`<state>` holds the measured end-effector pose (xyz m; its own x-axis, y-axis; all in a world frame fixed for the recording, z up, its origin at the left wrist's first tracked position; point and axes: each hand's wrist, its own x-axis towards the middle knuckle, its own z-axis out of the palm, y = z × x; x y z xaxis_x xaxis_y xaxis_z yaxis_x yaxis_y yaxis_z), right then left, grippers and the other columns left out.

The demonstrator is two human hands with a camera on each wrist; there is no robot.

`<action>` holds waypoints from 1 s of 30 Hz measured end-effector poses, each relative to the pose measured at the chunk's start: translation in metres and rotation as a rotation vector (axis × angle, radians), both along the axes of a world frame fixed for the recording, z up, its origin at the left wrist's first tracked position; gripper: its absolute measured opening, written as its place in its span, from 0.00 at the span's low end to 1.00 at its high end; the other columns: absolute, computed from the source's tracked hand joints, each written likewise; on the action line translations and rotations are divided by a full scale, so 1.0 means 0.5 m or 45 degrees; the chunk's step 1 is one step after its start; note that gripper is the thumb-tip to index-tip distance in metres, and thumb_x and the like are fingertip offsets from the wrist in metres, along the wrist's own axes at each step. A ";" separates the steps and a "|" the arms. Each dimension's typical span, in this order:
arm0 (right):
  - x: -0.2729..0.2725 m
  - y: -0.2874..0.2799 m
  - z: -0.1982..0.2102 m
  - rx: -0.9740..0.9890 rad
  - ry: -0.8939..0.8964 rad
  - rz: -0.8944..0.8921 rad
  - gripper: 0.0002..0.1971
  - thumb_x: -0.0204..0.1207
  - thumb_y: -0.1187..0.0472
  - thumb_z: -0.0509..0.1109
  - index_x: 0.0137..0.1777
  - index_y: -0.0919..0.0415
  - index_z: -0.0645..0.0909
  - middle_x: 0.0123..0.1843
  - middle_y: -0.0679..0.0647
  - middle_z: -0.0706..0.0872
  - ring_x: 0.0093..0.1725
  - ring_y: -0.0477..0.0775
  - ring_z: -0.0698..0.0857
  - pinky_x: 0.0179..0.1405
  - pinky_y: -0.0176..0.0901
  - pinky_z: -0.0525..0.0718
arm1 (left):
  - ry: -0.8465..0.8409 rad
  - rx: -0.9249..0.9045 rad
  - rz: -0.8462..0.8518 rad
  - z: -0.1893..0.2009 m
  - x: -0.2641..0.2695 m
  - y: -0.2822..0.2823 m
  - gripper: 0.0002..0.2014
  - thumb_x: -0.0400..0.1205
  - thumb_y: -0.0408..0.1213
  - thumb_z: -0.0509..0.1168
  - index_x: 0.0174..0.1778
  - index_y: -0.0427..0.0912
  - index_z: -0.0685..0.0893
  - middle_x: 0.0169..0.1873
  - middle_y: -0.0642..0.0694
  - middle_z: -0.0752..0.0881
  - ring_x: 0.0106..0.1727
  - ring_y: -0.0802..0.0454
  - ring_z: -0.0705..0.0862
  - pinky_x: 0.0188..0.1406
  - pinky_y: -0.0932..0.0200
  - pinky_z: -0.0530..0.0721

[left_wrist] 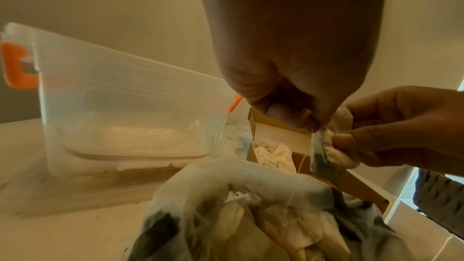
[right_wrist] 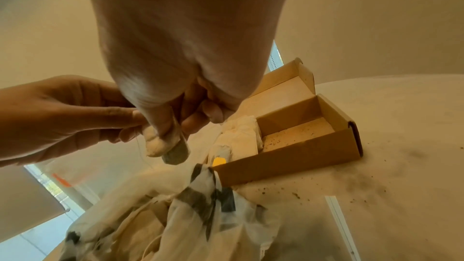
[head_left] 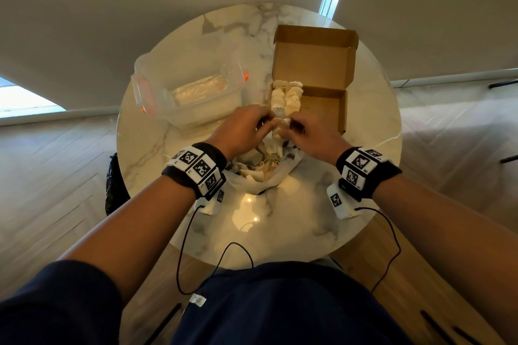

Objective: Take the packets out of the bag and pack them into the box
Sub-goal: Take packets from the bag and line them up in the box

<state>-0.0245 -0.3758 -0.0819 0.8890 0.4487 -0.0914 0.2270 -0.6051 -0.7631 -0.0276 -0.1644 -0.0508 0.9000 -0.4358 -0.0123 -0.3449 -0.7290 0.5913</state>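
Both hands meet above the bag's mouth and hold one small white packet [head_left: 280, 124] with a thin string. My right hand [right_wrist: 173, 136] pinches the packet [right_wrist: 164, 147] between thumb and fingers. My left hand [left_wrist: 315, 124] pinches the upper edge of the packet [left_wrist: 328, 149], where the string comes off. The translucent white bag [head_left: 260, 169] lies open on the table under my hands, with several packets inside. The open cardboard box [head_left: 322, 98] stands just beyond, and packets [head_left: 286, 95] are lined up along its left side.
A clear plastic container [head_left: 193, 92] with orange clips stands left of the box on the round marble table [head_left: 280, 218]. Dark crumbs are scattered on the tabletop [right_wrist: 351, 186] near the box. The box lid [head_left: 314, 56] stands open at the far side.
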 end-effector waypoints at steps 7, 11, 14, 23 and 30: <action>0.067 -0.055 0.012 -0.037 -0.079 -0.132 0.10 0.82 0.48 0.71 0.51 0.54 0.85 0.40 0.46 0.85 0.39 0.44 0.82 0.39 0.38 0.79 | 0.073 -0.038 0.104 -0.010 0.057 -0.028 0.10 0.87 0.45 0.65 0.60 0.46 0.85 0.46 0.55 0.84 0.42 0.64 0.79 0.40 0.76 0.72; 0.105 -0.075 -0.006 -0.062 -0.047 -0.208 0.08 0.82 0.49 0.71 0.52 0.53 0.85 0.42 0.43 0.85 0.40 0.37 0.81 0.40 0.28 0.74 | 0.177 0.046 0.088 -0.048 0.075 -0.036 0.09 0.86 0.41 0.66 0.59 0.45 0.85 0.49 0.53 0.83 0.44 0.64 0.78 0.41 0.75 0.71; 0.119 -0.074 -0.037 -0.104 0.025 -0.187 0.08 0.82 0.49 0.71 0.50 0.53 0.84 0.41 0.44 0.85 0.40 0.39 0.82 0.40 0.31 0.75 | 0.249 0.109 0.042 -0.074 0.080 -0.045 0.08 0.85 0.38 0.66 0.58 0.44 0.86 0.51 0.49 0.85 0.48 0.56 0.81 0.47 0.65 0.77; 0.138 -0.039 -0.100 -0.290 0.163 -0.101 0.07 0.79 0.56 0.74 0.53 0.57 0.84 0.42 0.49 0.84 0.40 0.50 0.81 0.33 0.34 0.68 | 0.370 0.229 -0.002 -0.117 0.100 -0.052 0.10 0.84 0.39 0.65 0.56 0.43 0.89 0.50 0.45 0.82 0.50 0.50 0.81 0.49 0.58 0.76; 0.142 -0.027 -0.117 -0.210 0.166 -0.254 0.13 0.73 0.61 0.78 0.44 0.57 0.74 0.42 0.51 0.80 0.38 0.49 0.76 0.36 0.38 0.69 | 0.379 0.209 -0.022 -0.131 0.108 -0.043 0.11 0.85 0.40 0.65 0.58 0.44 0.89 0.47 0.50 0.77 0.47 0.53 0.78 0.46 0.64 0.70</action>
<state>0.0465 -0.3893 -0.1403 0.9341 0.2359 -0.2680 -0.0026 -0.7462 -0.6658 0.0263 -0.1860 -0.1162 0.8390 -0.4212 -0.3446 -0.1879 -0.8185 0.5429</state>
